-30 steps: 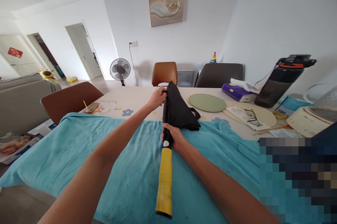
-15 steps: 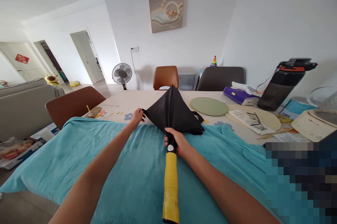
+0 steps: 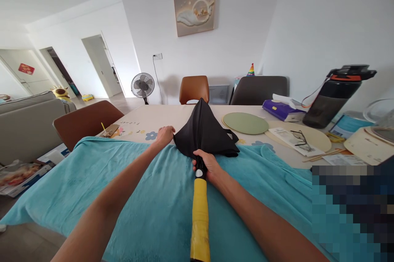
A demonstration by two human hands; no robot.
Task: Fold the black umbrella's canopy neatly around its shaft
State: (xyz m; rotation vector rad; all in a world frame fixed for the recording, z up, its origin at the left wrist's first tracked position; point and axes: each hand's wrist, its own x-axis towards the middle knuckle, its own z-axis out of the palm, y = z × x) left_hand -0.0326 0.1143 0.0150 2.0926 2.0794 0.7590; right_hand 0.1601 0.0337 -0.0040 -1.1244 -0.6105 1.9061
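A folded black umbrella (image 3: 206,130) points away from me over the table, its yellow-wrapped handle (image 3: 200,217) toward my body. My right hand (image 3: 208,164) is closed around the base of its canopy, just above the pale button on the neck. At the canopy's left edge, my left hand (image 3: 165,134) has its fingers bent in a pinch on the black fabric; the fingertips are partly hidden. On the right side a loose black strap (image 3: 232,135) sticks out from the loosely gathered cloth. Beneath lies a teal blanket (image 3: 154,200).
Right of the umbrella are a round green placemat (image 3: 245,123), a purple tissue pack (image 3: 283,110), eyeglasses (image 3: 301,141) on papers and a tall dark bottle (image 3: 334,97). Chairs (image 3: 193,89) stand behind the table (image 3: 172,115). A fan (image 3: 143,85) is farther back.
My left hand has moved right and slightly up, bringing the canopy's left edge inward. The right hand keeps its grip at the same place.
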